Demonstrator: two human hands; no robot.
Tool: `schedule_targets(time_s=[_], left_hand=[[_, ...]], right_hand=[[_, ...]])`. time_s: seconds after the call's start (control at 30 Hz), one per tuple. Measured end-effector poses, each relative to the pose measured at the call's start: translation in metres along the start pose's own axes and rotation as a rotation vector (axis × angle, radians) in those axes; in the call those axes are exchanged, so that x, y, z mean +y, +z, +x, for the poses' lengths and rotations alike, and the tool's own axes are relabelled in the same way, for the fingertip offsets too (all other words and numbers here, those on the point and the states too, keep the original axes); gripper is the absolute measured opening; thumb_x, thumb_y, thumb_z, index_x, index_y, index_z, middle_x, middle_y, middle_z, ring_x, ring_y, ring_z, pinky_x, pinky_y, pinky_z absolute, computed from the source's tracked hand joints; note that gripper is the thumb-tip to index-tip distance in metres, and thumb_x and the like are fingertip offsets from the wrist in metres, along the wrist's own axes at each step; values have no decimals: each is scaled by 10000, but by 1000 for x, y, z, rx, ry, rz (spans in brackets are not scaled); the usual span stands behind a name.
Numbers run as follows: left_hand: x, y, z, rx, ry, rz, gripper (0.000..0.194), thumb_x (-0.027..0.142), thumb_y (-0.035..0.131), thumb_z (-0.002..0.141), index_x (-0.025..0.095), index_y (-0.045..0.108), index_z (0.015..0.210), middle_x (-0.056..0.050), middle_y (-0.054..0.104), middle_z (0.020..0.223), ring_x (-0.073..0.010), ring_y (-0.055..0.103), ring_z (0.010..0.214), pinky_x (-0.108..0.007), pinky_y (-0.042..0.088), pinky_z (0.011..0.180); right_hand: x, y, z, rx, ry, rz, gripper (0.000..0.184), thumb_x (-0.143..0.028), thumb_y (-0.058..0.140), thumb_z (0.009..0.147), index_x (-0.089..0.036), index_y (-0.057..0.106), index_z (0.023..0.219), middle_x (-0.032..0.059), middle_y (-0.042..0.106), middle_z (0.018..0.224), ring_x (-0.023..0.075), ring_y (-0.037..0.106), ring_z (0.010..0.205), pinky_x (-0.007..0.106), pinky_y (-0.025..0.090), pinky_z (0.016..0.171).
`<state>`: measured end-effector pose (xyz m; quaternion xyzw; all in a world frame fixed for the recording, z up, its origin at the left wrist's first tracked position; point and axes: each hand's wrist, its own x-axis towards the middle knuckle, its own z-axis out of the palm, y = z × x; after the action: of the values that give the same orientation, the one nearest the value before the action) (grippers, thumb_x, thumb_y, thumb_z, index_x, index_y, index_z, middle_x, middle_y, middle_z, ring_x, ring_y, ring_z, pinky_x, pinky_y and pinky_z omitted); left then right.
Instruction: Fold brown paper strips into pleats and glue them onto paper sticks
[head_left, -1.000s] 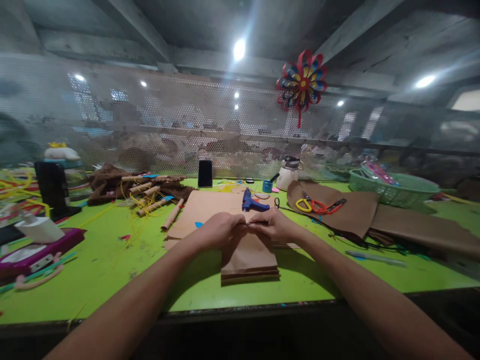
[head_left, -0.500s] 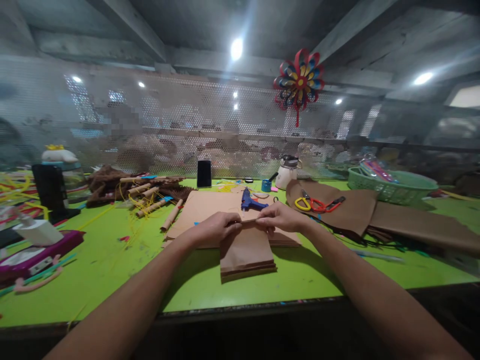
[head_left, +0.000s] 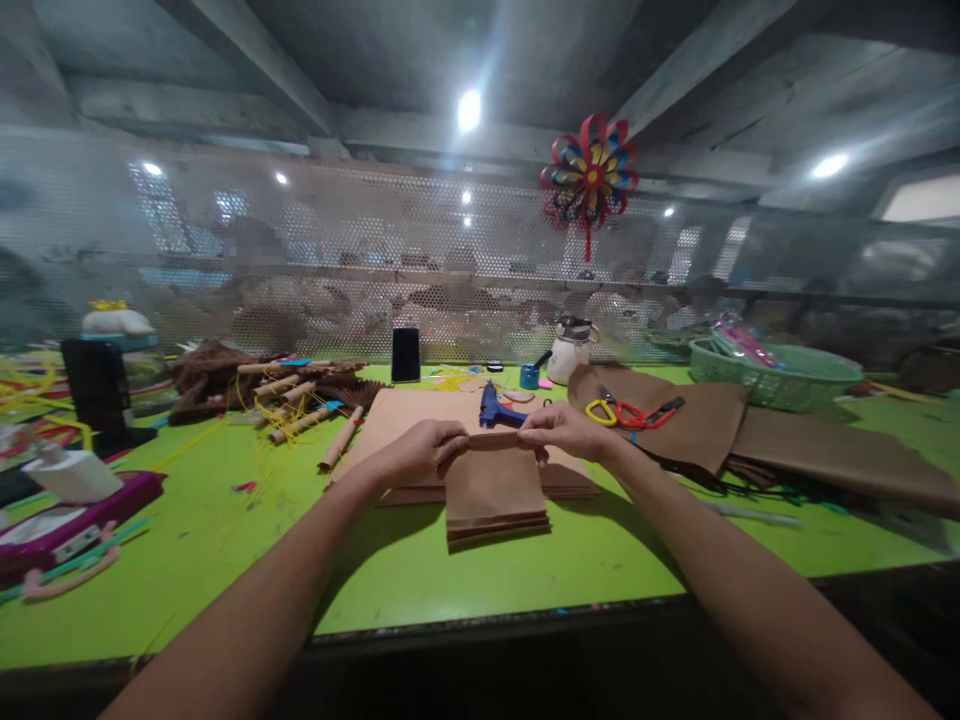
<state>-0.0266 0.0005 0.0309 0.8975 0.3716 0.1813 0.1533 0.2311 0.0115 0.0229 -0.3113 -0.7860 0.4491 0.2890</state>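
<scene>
A piece of folded brown paper (head_left: 495,490) hangs between my two hands, its layered lower edge toward me. At its upper left corner my left hand (head_left: 427,452) is closed, thumb and fingers pinching the folded top. My right hand (head_left: 559,432) pinches the upper right corner in the same way. Under and behind the hands lies a stack of flat brown paper sheets (head_left: 409,408) on the green table (head_left: 390,585). A blue glue gun (head_left: 501,408) rests on that stack, just beyond my fingers.
Scissors with red and yellow handles (head_left: 626,413) lie on brown paper (head_left: 697,425) at right, before a green basket (head_left: 795,375). Left are rolled paper tubes (head_left: 300,425), a phone on a stand (head_left: 97,390) and a purple power strip (head_left: 82,530). A jug (head_left: 570,352) stands behind.
The folded paper's lower edge has risen slightly, and my hands have spread a little further apart along its top. Both still grip it. The view has shifted slightly.
</scene>
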Motion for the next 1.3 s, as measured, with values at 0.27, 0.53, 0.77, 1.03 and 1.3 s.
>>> schedule_targets(time_s=[0.27,0.53,0.77,1.03,1.3], left_hand=[[4,-1,-4,21,1,15,359,415,324,878,153,543,768,18,500,600,-102,406,552,-210,304,540],[15,4,-2,-40,4,-48,361,429,330,875,162,546,766,8,556,632,-109,470,573,-209,337,556],[9,0,-2,11,-8,-99,343,401,337,876,160,523,716,11,543,596,-111,475,567,-216,345,581],[10,-2,-2,-10,-24,-201,371,438,356,863,160,501,666,12,517,598,-117,452,569,-229,345,580],[23,-2,-11,-111,-14,-842,295,431,464,834,147,538,802,4,494,708,-101,452,635,-230,376,611]], right_hand=[[-9,-1,-4,-53,-37,-270,332,-409,557,774,-116,665,888,64,656,800,138,580,714,240,436,642],[-22,19,-1,26,-127,-481,314,-349,482,825,-103,677,836,34,632,714,112,514,634,192,365,566],[-18,15,-1,84,-152,-461,376,-407,466,831,-97,672,780,46,634,693,112,499,610,197,362,561],[-13,10,1,49,-119,-294,449,-503,490,799,-96,660,717,25,585,628,97,460,563,206,345,529],[-18,7,-6,88,-169,448,395,-453,543,797,-182,603,1077,67,616,925,136,569,793,276,449,735]])
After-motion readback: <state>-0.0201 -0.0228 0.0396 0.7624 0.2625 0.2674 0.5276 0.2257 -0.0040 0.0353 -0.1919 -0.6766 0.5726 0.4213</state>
